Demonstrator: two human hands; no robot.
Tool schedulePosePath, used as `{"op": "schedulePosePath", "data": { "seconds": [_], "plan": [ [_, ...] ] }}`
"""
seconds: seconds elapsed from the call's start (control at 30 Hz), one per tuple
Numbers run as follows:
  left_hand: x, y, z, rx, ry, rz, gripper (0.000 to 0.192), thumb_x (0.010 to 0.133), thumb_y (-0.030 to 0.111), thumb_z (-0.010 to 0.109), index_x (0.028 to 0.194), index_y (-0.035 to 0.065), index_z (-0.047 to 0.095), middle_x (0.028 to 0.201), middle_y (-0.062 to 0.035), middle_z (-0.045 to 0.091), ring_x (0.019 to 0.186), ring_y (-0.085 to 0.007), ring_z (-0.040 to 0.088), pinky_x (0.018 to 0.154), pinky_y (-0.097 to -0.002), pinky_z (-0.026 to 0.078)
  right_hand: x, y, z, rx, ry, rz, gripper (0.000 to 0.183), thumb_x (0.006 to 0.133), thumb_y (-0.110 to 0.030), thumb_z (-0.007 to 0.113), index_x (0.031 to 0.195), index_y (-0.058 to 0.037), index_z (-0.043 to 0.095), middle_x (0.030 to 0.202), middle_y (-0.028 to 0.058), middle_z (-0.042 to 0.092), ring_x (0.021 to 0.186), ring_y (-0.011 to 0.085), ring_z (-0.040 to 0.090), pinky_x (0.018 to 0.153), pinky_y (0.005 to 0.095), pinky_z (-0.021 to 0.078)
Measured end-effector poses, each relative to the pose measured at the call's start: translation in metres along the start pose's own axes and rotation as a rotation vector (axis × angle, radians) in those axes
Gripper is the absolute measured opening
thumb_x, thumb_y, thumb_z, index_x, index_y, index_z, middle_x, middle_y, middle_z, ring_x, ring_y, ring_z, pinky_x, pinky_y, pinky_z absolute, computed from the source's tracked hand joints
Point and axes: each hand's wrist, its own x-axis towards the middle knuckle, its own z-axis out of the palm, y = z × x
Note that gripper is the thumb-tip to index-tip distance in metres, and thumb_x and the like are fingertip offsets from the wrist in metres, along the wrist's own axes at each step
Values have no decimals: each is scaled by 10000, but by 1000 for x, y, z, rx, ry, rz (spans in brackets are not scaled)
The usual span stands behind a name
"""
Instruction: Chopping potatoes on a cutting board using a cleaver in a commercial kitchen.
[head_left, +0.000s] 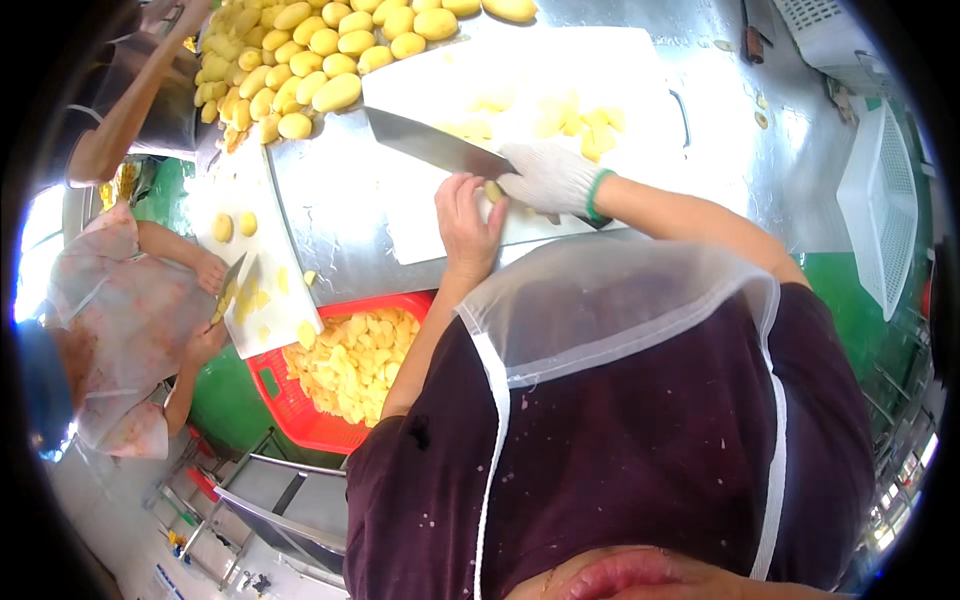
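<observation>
My right hand (555, 178), in a white knit glove with a green cuff, is closed around a broad-bladed kitchen knife (435, 144); the blade points to the upper left. My bare left hand (469, 225) holds a small piece of potato (493, 192) between fingers and thumb, right beside the blade near the handle. Both hands are over a white cutting board (420, 232). Cut potato pieces (596, 135) lie on the board beyond the gloved hand, partly washed out by glare. A heap of whole peeled potatoes (307, 64) rests on the metal table past the board's left side.
A red plastic basket (292, 420) full of cut potatoes stands at lower left. Beside it, a co-worker's hands (210, 271) work with a knife on another white board (259, 195). Another person's arm is at upper left. White perforated baskets (862, 202) are at right; a wooden-handled tool (754, 45) lies at upper right.
</observation>
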Motion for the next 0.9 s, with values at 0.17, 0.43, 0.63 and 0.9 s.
{"op": "schedulePosePath", "data": {
  "seconds": [0.17, 0.43, 0.63, 0.9],
  "plan": [
    [12, -1, -12, 310, -409, -248, 1296, 591, 633, 775, 1433, -110, 128, 1491, -352, 122, 1424, -457, 38, 1097, -643, 60, -49, 18, -27, 353, 269, 120, 324, 879, -174, 466, 1106, 55, 503, 693, 106, 547, 494, 174, 531, 470, 337, 482],
    [102, -22, 45, 363, -576, -8, 1269, 667, 765, 607, 1465, -78, 92, 1537, -251, 131, 1447, -367, 78, 1165, -511, 73, -111, 53, -53, 581, 641, 232, 379, 874, -178, 507, 1174, 52, 476, 724, 66, 512, 508, 104, 491, 477, 289, 494],
    [127, 10, 93, 78, -589, 185, 863, 839, 579, 532, 1449, 31, 259, 1519, -227, 218, 1429, -365, 157, 1138, -507, 174, -122, 68, -60, 702, 799, 274, 365, 892, -134, 523, 1199, 58, 476, 734, 68, 521, 508, 94, 490, 475, 251, 506],
    [173, -86, 49, 91, -154, 50, 169, 788, 33, 623, 954, 56, 646, 971, -114, 575, 935, -305, 554, 836, -392, 464, -103, 51, -51, 530, 512, 250, 309, 865, -179, 544, 1064, 57, 528, 760, 125, 585, 559, 150, 584, 500, 297, 499]
  ]
}}
